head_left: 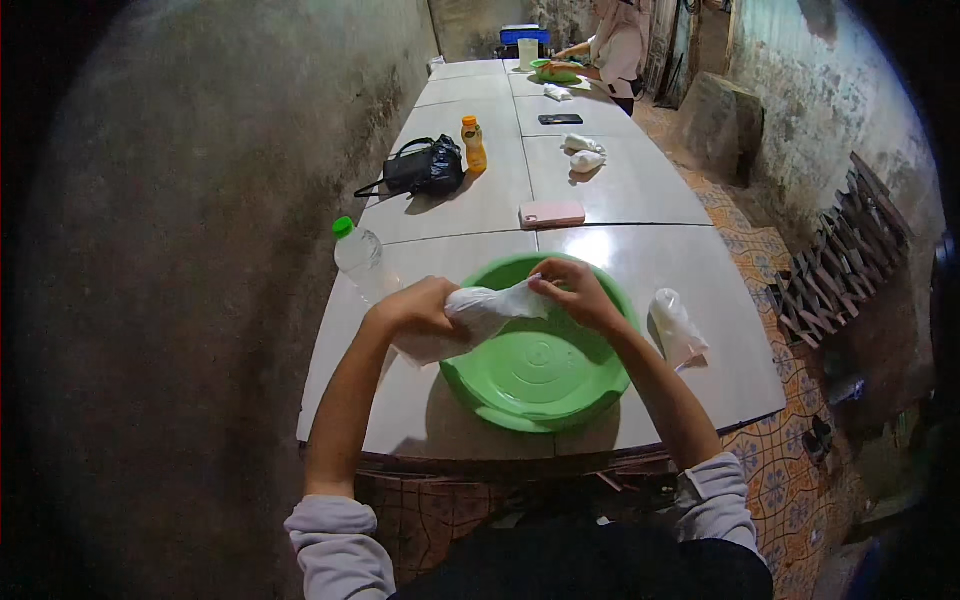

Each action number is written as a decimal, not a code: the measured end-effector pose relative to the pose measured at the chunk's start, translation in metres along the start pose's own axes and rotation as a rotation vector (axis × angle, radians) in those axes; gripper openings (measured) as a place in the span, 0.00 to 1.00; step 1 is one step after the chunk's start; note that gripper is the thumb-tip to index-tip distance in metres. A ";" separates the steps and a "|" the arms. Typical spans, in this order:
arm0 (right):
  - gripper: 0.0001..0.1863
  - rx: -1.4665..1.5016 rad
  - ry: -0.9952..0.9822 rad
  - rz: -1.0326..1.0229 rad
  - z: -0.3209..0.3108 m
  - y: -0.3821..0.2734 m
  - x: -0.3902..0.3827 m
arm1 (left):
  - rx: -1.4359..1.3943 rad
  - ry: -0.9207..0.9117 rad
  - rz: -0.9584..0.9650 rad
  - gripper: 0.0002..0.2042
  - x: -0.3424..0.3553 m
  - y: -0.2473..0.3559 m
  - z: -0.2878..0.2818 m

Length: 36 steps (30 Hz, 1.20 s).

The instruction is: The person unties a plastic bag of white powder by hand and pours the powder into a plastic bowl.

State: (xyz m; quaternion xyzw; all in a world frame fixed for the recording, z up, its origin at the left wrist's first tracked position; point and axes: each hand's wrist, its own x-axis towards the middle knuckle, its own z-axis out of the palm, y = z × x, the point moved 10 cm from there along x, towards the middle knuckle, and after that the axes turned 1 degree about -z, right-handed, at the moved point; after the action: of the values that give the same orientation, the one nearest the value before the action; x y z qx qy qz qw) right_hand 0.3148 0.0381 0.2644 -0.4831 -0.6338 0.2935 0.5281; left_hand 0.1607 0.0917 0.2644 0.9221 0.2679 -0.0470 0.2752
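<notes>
A white plastic bag (490,308) is stretched between my hands, above the left part of a round green basin (540,385). My left hand (422,308) is closed around the bag's fuller part, and what fills it cannot be made out. The fingers of my right hand (575,290) pinch the bag's narrow, twisted end over the basin's far side. Inside, the basin's floor shows moulded rings. To its right lies another filled white bag (678,328) on the tiled table (480,225).
Left of the basin stands a clear bottle (360,250) with a green cap. Farther back are a pink phone (552,214), an orange bottle (474,145), black bags (425,168), small white bags (585,155) and a dark phone (560,119). At the far end, another person (615,50) handles a green basin.
</notes>
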 end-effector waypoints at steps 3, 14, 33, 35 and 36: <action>0.13 -0.023 0.014 -0.025 -0.003 -0.016 -0.005 | -0.082 0.001 -0.012 0.23 -0.004 -0.012 0.005; 0.09 -0.285 0.067 -0.059 -0.002 -0.006 -0.030 | -0.225 0.030 -0.050 0.24 -0.015 -0.011 0.004; 0.22 -0.373 -0.100 -0.197 0.015 -0.050 -0.003 | -0.080 0.041 -0.056 0.25 -0.010 -0.008 -0.002; 0.09 -0.405 -0.089 -0.137 0.017 -0.042 0.001 | 0.019 0.020 -0.049 0.26 -0.008 -0.009 0.002; 0.06 -0.429 -0.097 -0.163 0.017 -0.044 0.002 | 0.019 0.018 -0.048 0.26 -0.007 -0.008 0.002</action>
State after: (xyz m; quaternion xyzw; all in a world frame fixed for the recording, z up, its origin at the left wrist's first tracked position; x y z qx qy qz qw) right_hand 0.2850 0.0260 0.2996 -0.5167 -0.7431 0.1313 0.4044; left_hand 0.1507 0.0924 0.2605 0.9183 0.2920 -0.0476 0.2629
